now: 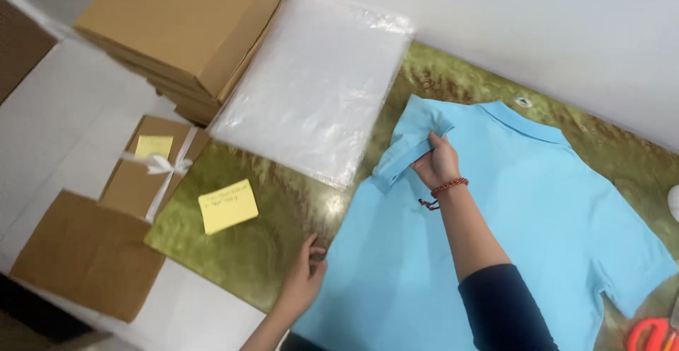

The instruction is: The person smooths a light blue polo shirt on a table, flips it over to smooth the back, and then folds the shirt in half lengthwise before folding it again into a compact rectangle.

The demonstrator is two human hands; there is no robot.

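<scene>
Shirt (523, 216), light blue with a collar, lies spread flat on the gold-green cloth (262, 245) that covers this part of the surface, and from where I sit it fills the right half of my view. Nearest me, my left hand (305, 280) rests open on the lower side edge of the shirt, fingers spread and pressing the hem down. Further out, my right hand (437, 161), with a red bead bracelet (448, 186) at the wrist, is closed in a pinch on the sleeve (414, 142), which is turned inward over the body of the shirt. To do this fold well, I judge that I should keep the left hand flat as an anchor, draw the sleeve straight across so its crease runs parallel to the side seam, and smooth it before letting go.

Left of the shirt lies a yellow sticky note (228, 206), then a flat brown box tied with white ribbon (157, 167). Beyond that sit clear plastic bags (315, 85) and a stack of cardboard boxes (184, 29) at the far edge.

My right arm hides the middle of the shirt. The bottom hem runs out of view, the red object (654, 335) at the lower right corner is cut off so I cannot tell what it is, and the small mark near the collar is too tiny to make out
</scene>
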